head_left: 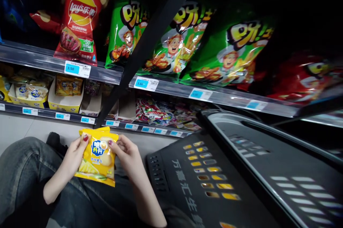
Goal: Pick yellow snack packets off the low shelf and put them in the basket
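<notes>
Yellow snack packet (99,163) between both hands, held in front of the lap, printed face to the camera. Left hand (75,153) pinches its left edge, thumb on the front, other fingers behind; right hand (128,154) has the upper right corner the same way, thumb on front, fingers curled. Both hands closed down to the packet's thickness. A second yellow edge (103,129) sticks up behind the top; can't tell if it's another packet. Packet tilted slightly, bottom edge over the jeans (24,171).

Edges: lower shelf lip (125,126) runs just beyond the packet's top in view, upper shelf lip (225,96) higher, dark post (150,38) slanting across both. Grey basket (174,160) right of the right hand, apart from it, slotted wall facing the packet, yellow showing through slots. Room: strip of floor (16,125) on the left between knee and lower shelf, and a narrow gap between right forearm and basket. Red chip bag (80,20) and green bags (227,56) sit on the upper shelf.
</notes>
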Demonstrator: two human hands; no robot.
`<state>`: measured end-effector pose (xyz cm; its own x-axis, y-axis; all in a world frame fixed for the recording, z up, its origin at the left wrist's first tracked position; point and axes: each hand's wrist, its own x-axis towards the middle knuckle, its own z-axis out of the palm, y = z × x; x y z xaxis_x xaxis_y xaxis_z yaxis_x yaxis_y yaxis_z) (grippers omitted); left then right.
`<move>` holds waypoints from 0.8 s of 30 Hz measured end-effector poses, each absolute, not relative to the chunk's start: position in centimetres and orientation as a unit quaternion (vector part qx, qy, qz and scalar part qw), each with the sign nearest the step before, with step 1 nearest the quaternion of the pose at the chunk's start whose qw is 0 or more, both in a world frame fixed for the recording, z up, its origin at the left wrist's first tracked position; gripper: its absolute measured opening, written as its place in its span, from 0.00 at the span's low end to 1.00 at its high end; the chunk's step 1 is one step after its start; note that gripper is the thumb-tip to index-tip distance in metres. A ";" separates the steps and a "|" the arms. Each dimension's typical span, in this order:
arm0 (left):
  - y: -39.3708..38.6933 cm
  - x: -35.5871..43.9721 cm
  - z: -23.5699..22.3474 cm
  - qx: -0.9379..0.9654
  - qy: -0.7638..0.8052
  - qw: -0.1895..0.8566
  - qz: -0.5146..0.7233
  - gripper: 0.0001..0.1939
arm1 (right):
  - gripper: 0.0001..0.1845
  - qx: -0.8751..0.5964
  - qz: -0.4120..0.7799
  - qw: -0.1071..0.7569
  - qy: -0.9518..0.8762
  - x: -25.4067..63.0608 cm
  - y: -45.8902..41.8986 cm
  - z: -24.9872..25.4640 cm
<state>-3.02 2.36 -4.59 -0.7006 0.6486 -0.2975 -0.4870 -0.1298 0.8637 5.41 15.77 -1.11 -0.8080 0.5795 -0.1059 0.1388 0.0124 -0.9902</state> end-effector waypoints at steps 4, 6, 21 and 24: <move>2.2 -2.8 -4.2 0.164 0.489 0.494 0.700 0.24 | 0.16 -0.291 0.689 0.230 -0.623 5.8 16.0 -2.8; 2.2 -2.6 -4.3 0.190 0.495 0.523 0.667 0.23 | 0.15 -0.307 0.686 0.247 -0.612 6.0 16.4 -3.2; 2.2 -2.6 -4.8 0.244 0.575 0.474 0.621 0.17 | 0.15 -0.238 0.702 0.141 -0.656 7.8 17.6 0.7; 2.1 -2.5 -4.3 0.340 0.642 0.387 0.568 0.18 | 0.09 -0.232 0.560 0.120 -0.786 8.4 17.1 3.6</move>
<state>-2.46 2.14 -4.34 -0.4701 0.8756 -0.1111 -0.0029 0.1244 0.9922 8.43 17.09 3.60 -0.8639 0.4985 -0.0718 0.2304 0.2644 -0.9365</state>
